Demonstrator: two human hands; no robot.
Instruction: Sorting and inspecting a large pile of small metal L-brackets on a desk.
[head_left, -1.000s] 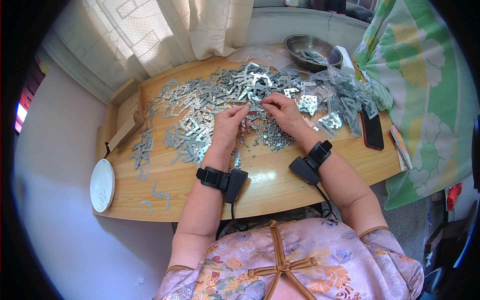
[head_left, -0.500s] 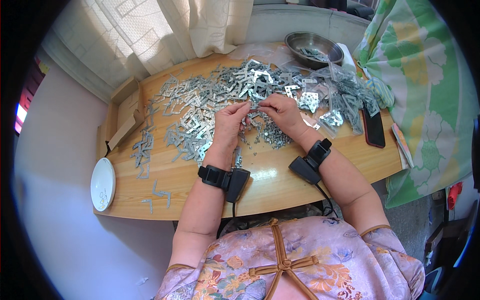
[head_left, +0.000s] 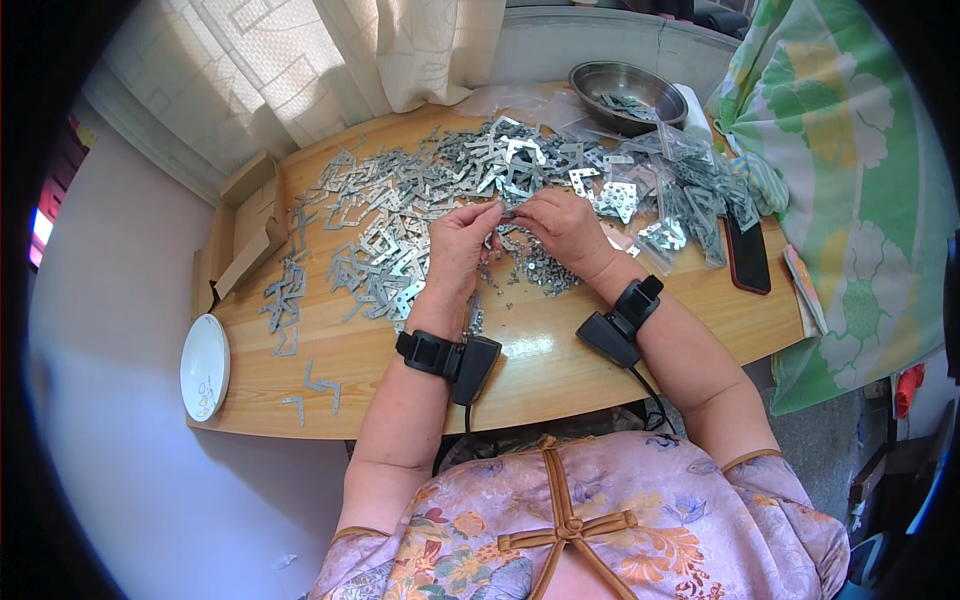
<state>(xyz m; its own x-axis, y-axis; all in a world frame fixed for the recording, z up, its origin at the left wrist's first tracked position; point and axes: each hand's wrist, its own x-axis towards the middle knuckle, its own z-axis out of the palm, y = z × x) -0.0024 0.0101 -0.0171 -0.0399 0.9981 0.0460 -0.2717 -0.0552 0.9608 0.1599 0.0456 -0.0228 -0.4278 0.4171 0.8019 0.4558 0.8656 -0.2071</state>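
My left hand [head_left: 463,240] and my right hand [head_left: 562,227] meet over the middle of the table, thumbs and fingertips pinched close together. Between them shows a small grey metal piece [head_left: 508,212], mostly covered by the fingers, so its exact kind cannot be made out. Just beyond the hands spreads a large heap of flat L-shaped metal brackets [head_left: 400,200]. Beneath and beside my right hand lie many small screws [head_left: 548,275]. A few single brackets [head_left: 322,382] rest apart at the near left.
On the left are an open cardboard box [head_left: 248,230] and a white plate [head_left: 205,368]. A metal bowl [head_left: 630,95] holding metal pieces stands at the back right. Clear plastic bags of parts [head_left: 695,200] and a phone [head_left: 748,258] lie on the right, beside a green patterned curtain [head_left: 840,200].
My fingertips have shifted slightly around the small metal piece, with the right fingers closing a little nearer the left. The rest looks the same.
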